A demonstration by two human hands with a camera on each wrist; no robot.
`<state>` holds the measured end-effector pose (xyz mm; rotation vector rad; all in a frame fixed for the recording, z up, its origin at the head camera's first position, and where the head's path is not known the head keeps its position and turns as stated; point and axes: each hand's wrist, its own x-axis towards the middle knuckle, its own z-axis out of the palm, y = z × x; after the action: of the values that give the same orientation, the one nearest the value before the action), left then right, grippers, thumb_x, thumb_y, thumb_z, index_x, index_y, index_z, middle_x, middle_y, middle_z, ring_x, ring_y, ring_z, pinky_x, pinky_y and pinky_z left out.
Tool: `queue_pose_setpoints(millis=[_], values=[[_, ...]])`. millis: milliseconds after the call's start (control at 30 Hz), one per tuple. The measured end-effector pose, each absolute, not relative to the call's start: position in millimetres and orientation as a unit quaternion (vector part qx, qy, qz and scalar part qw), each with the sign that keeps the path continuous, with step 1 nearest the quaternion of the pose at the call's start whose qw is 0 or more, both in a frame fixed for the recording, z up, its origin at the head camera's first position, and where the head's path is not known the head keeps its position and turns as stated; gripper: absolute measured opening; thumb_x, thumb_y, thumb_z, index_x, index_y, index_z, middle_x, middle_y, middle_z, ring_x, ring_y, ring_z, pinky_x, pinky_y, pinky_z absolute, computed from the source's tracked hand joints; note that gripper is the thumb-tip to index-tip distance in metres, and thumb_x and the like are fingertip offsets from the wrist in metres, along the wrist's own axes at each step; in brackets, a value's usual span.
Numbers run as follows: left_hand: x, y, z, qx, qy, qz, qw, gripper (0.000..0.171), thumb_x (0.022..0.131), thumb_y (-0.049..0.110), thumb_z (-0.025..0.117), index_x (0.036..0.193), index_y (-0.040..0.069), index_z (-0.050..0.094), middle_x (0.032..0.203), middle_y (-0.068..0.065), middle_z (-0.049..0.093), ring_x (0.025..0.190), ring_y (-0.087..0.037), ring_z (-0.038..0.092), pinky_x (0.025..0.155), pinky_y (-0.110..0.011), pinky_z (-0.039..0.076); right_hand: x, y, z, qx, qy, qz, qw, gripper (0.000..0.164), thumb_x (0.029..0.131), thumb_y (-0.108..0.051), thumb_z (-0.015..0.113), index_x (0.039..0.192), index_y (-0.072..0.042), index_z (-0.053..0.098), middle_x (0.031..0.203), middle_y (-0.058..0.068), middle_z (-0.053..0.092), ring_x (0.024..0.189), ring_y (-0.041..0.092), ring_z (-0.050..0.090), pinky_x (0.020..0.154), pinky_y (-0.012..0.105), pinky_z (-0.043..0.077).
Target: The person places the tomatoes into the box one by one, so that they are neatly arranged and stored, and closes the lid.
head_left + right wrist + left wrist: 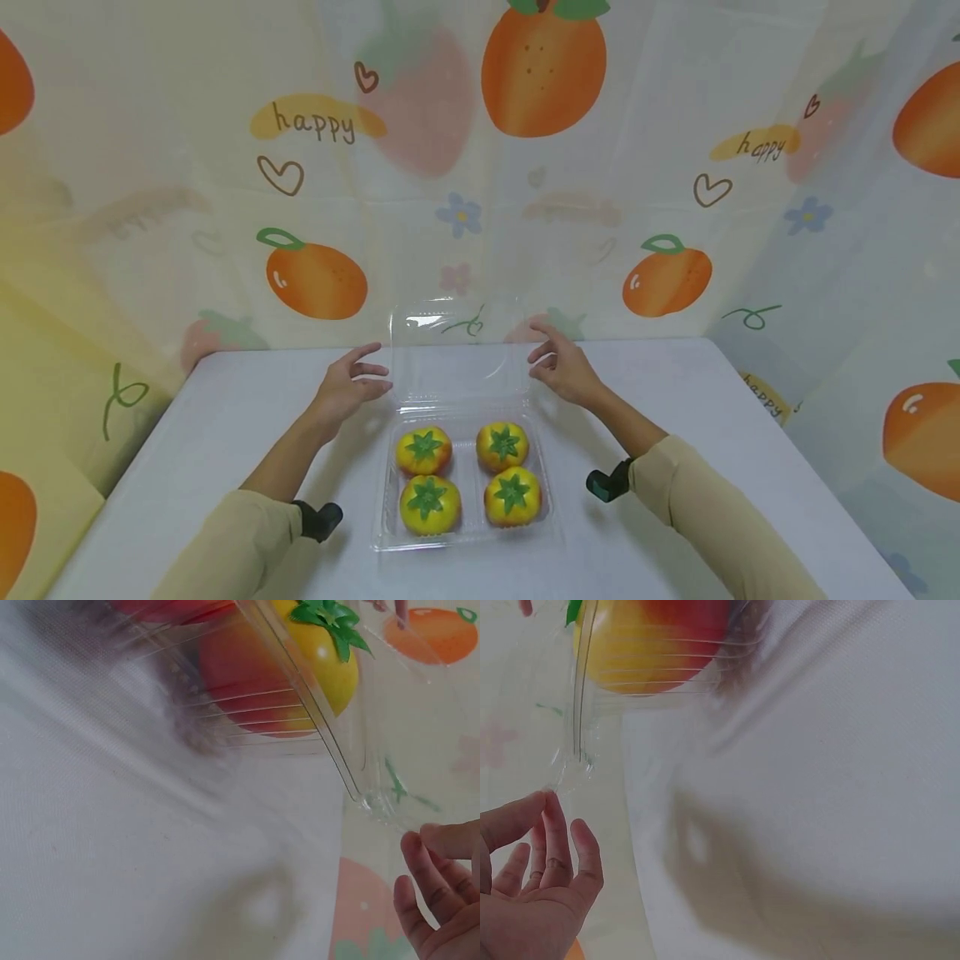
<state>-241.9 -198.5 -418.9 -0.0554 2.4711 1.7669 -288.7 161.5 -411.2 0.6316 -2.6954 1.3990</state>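
Note:
A clear plastic clamshell box [468, 521] sits on the table with its lid [457, 367] raised at the back. Several yellow-and-red tomato-like fruits [430, 505] with green star-shaped tops rest in its base. My left hand [347, 390] is at the lid's left edge; in the left wrist view its thumb [517, 817] and forefinger tips meet at the thin plastic. At the opposite edge, my right hand [566, 367] pinches the lid with thumb [454, 840] and forefinger. The other fingers of both hands are loosely bent.
A white cloth covers the table [247, 400]. Behind it hangs a curtain [525, 183] printed with oranges, strawberries and the word "happy", which continues along both sides. Each wrist carries a small black device [321, 521].

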Motion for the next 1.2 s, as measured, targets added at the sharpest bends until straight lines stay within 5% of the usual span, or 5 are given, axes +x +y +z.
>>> queue_pose_setpoints(millis=[200, 367, 567, 933, 1200], values=[[-241, -197, -415, -0.017, 0.813, 0.58, 0.044, 0.054, 0.094, 0.008, 0.066, 0.145, 0.006, 0.047, 0.127, -0.021, 0.057, 0.11, -0.03, 0.061, 0.101, -0.04, 0.05, -289, 161, -405, 0.201, -0.859, 0.47, 0.035, 0.068, 0.084, 0.011, 0.069, 0.145, -0.001, 0.042, 0.092, 0.018, 0.069, 0.079, 0.029, 0.07, 0.071, 0.031, 0.057], [-241, -196, -414, -0.003, 0.805, 0.592, 0.036, 0.042, 0.094, 0.004, 0.066, 0.134, -0.002, 0.053, 0.124, -0.021, 0.058, 0.107, -0.027, 0.062, 0.092, -0.025, 0.052, -288, 163, -404, 0.213, -0.848, 0.483, 0.04, 0.037, 0.084, 0.012, 0.069, 0.119, 0.007, 0.058, 0.09, 0.019, 0.067, 0.081, 0.03, 0.07, 0.073, 0.031, 0.058], [-240, -195, -411, 0.015, 0.805, 0.592, 0.024, 0.037, 0.093, 0.003, 0.067, 0.128, -0.004, 0.055, 0.126, -0.026, 0.058, 0.106, -0.027, 0.065, 0.095, -0.028, 0.052, -287, 165, -400, 0.233, -0.845, 0.478, 0.052, 0.022, 0.084, 0.013, 0.069, 0.101, 0.004, 0.058, 0.089, 0.016, 0.064, 0.083, 0.027, 0.065, 0.08, 0.036, 0.057], [-228, -197, -415, 0.037, 0.812, 0.582, 0.004, 0.017, 0.094, -0.002, 0.064, 0.111, -0.001, 0.06, 0.108, -0.015, 0.064, 0.1, -0.023, 0.062, 0.085, -0.017, 0.052, -268, 174, -399, 0.263, -0.859, 0.437, 0.034, 0.014, 0.089, 0.003, 0.07, 0.096, -0.005, 0.061, 0.091, 0.005, 0.065, 0.09, 0.021, 0.067, 0.082, 0.038, 0.058], [-217, -199, -416, 0.089, 0.837, 0.537, -0.057, 0.013, 0.091, -0.001, 0.069, 0.104, 0.0, 0.068, 0.105, -0.014, 0.067, 0.103, -0.027, 0.062, 0.086, -0.019, 0.052, -253, 179, -398, 0.284, -0.869, 0.404, 0.034, 0.009, 0.09, -0.001, 0.07, 0.094, -0.008, 0.065, 0.091, 0.004, 0.066, 0.09, 0.019, 0.067, 0.081, 0.036, 0.059]])
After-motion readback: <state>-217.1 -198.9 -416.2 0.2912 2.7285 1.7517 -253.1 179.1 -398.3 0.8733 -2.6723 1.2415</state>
